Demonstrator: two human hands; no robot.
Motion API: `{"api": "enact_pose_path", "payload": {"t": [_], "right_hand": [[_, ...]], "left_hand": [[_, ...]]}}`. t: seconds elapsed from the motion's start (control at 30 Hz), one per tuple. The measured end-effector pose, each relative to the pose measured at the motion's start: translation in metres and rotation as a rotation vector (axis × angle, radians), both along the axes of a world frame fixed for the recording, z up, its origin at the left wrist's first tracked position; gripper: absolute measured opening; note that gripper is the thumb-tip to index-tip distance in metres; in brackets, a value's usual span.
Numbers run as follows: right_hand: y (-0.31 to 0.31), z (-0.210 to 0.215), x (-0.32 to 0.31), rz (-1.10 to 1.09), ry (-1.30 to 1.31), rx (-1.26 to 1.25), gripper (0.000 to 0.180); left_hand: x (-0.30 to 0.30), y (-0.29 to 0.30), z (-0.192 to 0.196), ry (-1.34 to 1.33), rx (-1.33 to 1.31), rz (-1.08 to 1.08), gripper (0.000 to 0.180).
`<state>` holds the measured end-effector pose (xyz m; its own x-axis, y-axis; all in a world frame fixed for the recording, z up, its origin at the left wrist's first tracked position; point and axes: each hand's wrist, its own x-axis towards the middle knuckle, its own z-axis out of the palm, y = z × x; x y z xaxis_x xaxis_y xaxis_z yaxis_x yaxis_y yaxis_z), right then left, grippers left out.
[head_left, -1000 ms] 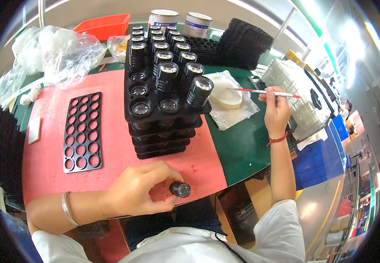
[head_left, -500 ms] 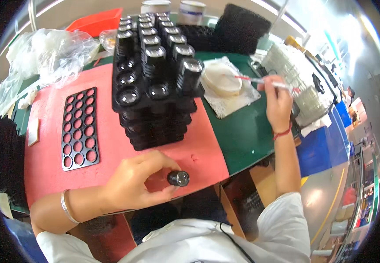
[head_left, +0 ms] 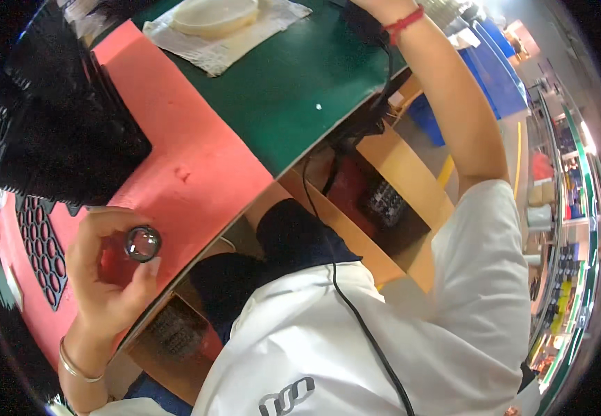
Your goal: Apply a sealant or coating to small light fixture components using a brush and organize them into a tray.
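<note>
My left hand (head_left: 110, 270) holds a small black lens barrel (head_left: 142, 244) between thumb and fingers, its round glass end facing up, over the front part of the pink mat (head_left: 189, 156). At the top edge, my right hand (head_left: 382, 8) is only partly in view beyond its red wrist cord. Its fingers are cut off, so what it holds does not show. To the left of that hand, a pale round dish (head_left: 214, 17) rests on a crumpled white sheet (head_left: 217, 50).
A tall stack of black trays (head_left: 58, 125) stands on the mat at the left. Beside it lies a black tray with round holes (head_left: 40, 253). The green table (head_left: 293, 83) ends in a front edge, with open cardboard boxes (head_left: 390, 201) below.
The whole view has turned and tipped downward. The lens barrel is still in my left hand. My right hand, which held a thin red-tipped tool over the dish, has mostly left the picture.
</note>
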<state>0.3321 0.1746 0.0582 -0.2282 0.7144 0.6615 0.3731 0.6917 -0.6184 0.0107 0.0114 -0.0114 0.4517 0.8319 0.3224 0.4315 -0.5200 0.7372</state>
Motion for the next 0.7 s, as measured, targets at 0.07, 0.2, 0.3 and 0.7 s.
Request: {"api": "enact_pose_path", "payload": {"t": [0.07, 0.2, 0.3, 0.7], "right_hand": [[-0.025, 0.008, -0.017, -0.142, -0.125, -0.152, 0.016], [-0.005, -0.003, 0.007, 0.023, 0.201, -0.091, 0.019], [-0.038, 0.006, -0.009, -0.246, 0.501, 0.082, 0.026], [-0.123, -0.099, -0.028, 0.273, 1.297, -0.036, 0.020]], "left_hand": [[-0.005, 0.002, -0.008, -0.021, -0.017, 0.001, 0.029], [-0.006, -0.001, -0.001, -0.039, -0.094, 0.023, 0.028], [-0.014, -0.011, 0.010, -0.132, -0.163, 0.050, 0.027], [-0.020, -0.007, 0.006, -0.588, -0.480, 0.155, 0.025]]}}
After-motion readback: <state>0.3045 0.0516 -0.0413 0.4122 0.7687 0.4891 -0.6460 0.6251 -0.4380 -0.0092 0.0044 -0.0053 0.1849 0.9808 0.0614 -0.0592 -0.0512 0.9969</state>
